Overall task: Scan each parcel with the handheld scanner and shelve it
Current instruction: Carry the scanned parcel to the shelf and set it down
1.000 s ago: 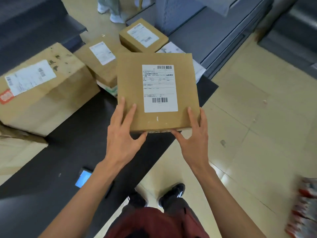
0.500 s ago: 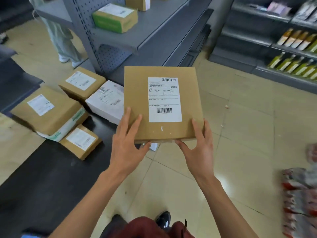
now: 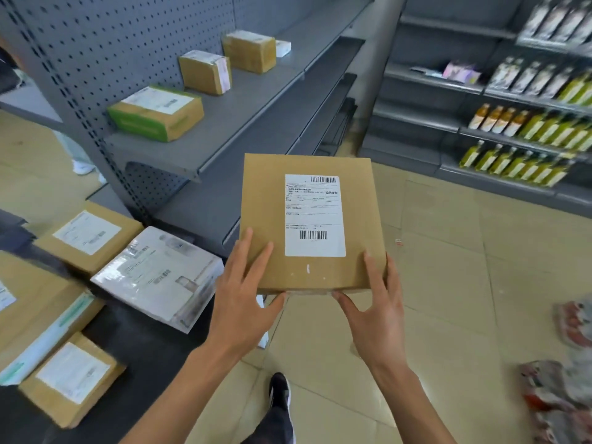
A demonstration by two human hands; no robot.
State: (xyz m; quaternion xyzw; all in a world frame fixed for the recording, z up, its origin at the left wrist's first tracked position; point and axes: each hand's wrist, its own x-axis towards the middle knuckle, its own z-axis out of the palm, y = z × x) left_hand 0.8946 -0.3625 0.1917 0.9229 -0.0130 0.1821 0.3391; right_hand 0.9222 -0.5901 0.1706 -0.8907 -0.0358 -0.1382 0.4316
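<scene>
Nearest, left hand [image 3: 242, 302] and right hand [image 3: 378, 310] clamping the near corners of the flat cardboard parcel [image 3: 312, 224], fingers straight on top, thumbs under the near edge. Held level over the floor, label up, long axis running away. Beyond and left, the grey shelf [image 3: 243, 100] with shelved parcels, nearer the left hand.

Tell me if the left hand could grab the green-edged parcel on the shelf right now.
Probably not as things stand: the left hand and the right hand both hold the flat box. The green-edged parcel sits uncovered near the shelf edge, but looks beyond arm's reach.
</scene>
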